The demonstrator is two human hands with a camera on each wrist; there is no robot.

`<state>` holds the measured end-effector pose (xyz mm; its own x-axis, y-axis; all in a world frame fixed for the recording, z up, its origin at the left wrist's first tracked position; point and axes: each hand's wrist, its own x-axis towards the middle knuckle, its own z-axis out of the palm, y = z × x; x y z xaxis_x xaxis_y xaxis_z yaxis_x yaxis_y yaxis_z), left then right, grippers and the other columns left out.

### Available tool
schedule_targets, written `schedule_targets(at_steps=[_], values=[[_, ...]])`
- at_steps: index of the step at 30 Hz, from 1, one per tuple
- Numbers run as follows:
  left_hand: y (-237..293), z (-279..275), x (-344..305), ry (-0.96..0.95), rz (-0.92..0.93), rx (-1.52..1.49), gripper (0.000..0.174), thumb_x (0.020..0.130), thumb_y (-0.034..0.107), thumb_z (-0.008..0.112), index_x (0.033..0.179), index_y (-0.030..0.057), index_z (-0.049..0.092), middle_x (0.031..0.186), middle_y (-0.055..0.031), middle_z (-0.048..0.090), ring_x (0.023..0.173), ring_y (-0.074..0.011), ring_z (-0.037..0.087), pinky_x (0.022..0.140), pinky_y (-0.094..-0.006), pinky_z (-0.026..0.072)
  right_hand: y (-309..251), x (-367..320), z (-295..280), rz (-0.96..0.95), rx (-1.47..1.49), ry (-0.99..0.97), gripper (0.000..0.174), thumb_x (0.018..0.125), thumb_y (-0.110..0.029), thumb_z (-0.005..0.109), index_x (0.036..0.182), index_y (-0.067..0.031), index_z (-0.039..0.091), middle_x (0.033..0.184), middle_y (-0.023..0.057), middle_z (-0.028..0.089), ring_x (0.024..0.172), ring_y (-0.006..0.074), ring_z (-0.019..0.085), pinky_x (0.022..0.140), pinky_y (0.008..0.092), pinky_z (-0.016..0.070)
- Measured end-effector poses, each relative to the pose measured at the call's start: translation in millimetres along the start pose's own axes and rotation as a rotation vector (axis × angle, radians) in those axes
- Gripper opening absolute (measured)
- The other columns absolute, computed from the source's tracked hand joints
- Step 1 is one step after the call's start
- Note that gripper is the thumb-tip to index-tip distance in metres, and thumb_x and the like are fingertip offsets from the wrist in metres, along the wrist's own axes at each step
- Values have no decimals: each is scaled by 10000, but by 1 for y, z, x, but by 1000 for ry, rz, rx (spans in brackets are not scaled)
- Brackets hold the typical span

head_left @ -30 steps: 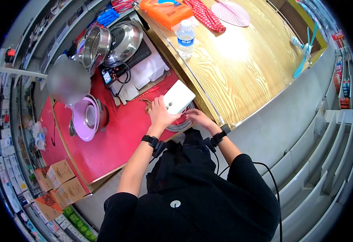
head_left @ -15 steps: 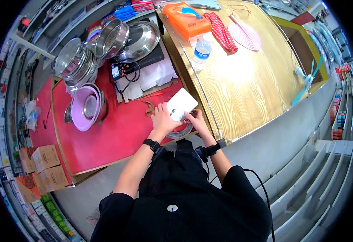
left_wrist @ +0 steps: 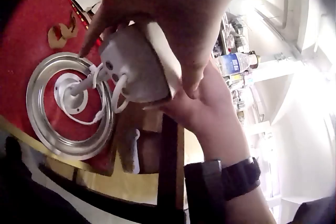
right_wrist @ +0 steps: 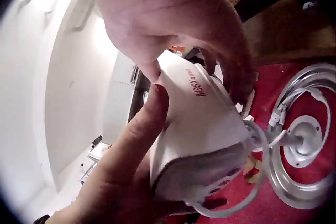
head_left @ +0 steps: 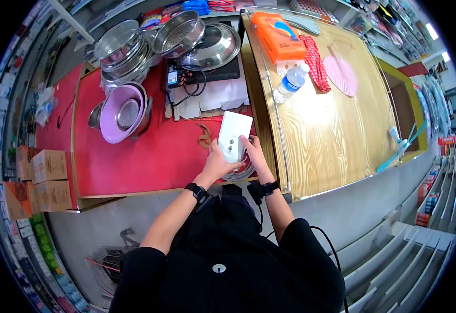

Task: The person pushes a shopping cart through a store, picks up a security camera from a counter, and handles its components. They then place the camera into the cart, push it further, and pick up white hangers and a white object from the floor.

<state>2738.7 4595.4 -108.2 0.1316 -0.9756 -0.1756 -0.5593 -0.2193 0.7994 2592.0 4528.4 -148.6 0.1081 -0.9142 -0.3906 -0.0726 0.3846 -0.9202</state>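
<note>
Far left, off the red surface [head_left: 134,161]: 3 cardboard boxes [head_left: 48,166].

On the red surface: 1 pink bowl [head_left: 114,117] with 1 steel strainer inside it. Behind it is 1 stack of steel pots [head_left: 121,52]; I can't count how many are in the stack. Right of those is 1 induction cooker [head_left: 202,73] carrying 1 steel pan [head_left: 215,47]. 1 brown cord loop [head_left: 204,138] lies flat, just left of the hands.

1 white box unit [head_left: 234,136] is held in the air over the right edge of the red surface, face up, with 2 dark dots on the face. It's directly above 1 steel ring [left_wrist: 39,116] that lies flat on the red surface. White leads [left_wrist: 100,85] run from the unit's underside to 1 white disc [left_wrist: 71,95] at the ring's centre; lead count unclear.

Left grip [head_left: 217,164]: curled round the unit's left side, thumb on the face, fingers under. Right grip [head_left: 254,154]: curled round the right edge, fingertips pinching the housing. 2 hands on the 1 unit, and the hands touch each other under it.

Wooden surface [head_left: 322,135] on the right: 1 orange box [head_left: 277,36], 1 water bottle [head_left: 289,83] lying tilted, 1 red chequered cloth [head_left: 315,62], 1 pink hand fan [head_left: 341,75]. 1 blue fan [head_left: 403,146] is at the far edge.
</note>
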Motion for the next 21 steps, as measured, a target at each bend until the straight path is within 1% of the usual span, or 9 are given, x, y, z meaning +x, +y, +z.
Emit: schedule_targets(at_steps=[1, 3, 5, 7, 10, 14, 16, 17, 21], values=[[-4, 7, -1, 1, 11, -70, 1166, 551, 374, 874, 1311, -111, 134, 1244, -278, 391, 1156, -386, 456, 961, -426, 416, -6, -2, 0, 47, -31, -32, 713, 826, -413, 669, 1232, 103, 391, 1123, 217, 561, 1015, 229, 568, 851, 327, 460], [-9, 17, -4, 7, 36, -205, 1158, 582, 340, 860, 1321, -114, 94, 1263, -281, 364, 1179, -383, 433, 980, -425, 400, -15, -12, 7, -17, -80, -72, 743, 810, -393, 695, 1249, 105, 362, 1135, 222, 552, 1021, 229, 563, 851, 327, 463], [-6, 21, -10, 22, -1, -112, 1119, 618, 302, 835, 1324, -109, 69, 1292, -288, 319, 1205, -382, 401, 1003, -428, 378, -12, -13, 17, -103, -71, -102, 819, 756, -340, 759, 1274, 109, 311, 1121, 222, 551, 1029, 235, 563, 858, 331, 466], [0, 16, -13, -4, -48, -116, 1044, 657, 232, 803, 1320, -102, 68, 1331, -294, 246, 1244, -381, 346, 1035, -432, 341, -15, -16, 21, -141, -181, -85, 820, 724, -319, 781, 1260, 110, 333, 1120, 235, 551, 1032, 269, 568, 865, 354, 464], [7, 9, -15, -78, -82, -310, 1005, 674, 194, 793, 1315, -97, 75, 1319, -281, 267, 1238, -374, 352, 1032, -430, 343, -13, -18, 24, -263, -334, 8, 805, 689, -296, 798, 1241, 101, 367, 1116, 257, 551, 1035, 324, 571, 874, 390, 459], [-17, 50, -16, 32, -85, -498, 937, 642, 142, 800, 1275, -81, 146, 1265, -240, 327, 1222, -335, 396, 998, -411, 382, -19, -22, 21, -382, -463, 61, 757, 681, -277, 793, 1228, 76, 407, 1118, 283, 551, 1029, 380, 566, 876, 427, 453], [-4, 46, -18, 73, -39, -460, 921, 654, 141, 791, 1274, -83, 147, 1263, -237, 330, 1224, -329, 396, 995, -415, 383, -17, -17, 16, -371, -435, 55, 752, 700, -287, 782, 1244, 67, 401, 1117, 266, 559, 1033, 351, 571, 876, 410, 457], [1, 43, -18, 34, -45, -468, 945, 657, 174, 799, 1279, -89, 138, 1264, -260, 321, 1227, -367, 369, 1005, -437, 364, -15, -17, 13, -365, -422, 51, 750, 710, -292, 776, 1252, 63, 399, 1117, 257, 563, 1035, 337, 573, 875, 402, 460], [5, 40, -19, 81, -31, -185, 1001, 666, 245, 817, 1313, -83, 128, 1260, -264, 310, 1212, -379, 367, 1021, -439, 344, -15, -19, 6, -111, -135, -35, 706, 791, -294, 729, 1292, 52, 372, 1158, 191, 557, 1033, 217, 563, 851, 323, 477]])
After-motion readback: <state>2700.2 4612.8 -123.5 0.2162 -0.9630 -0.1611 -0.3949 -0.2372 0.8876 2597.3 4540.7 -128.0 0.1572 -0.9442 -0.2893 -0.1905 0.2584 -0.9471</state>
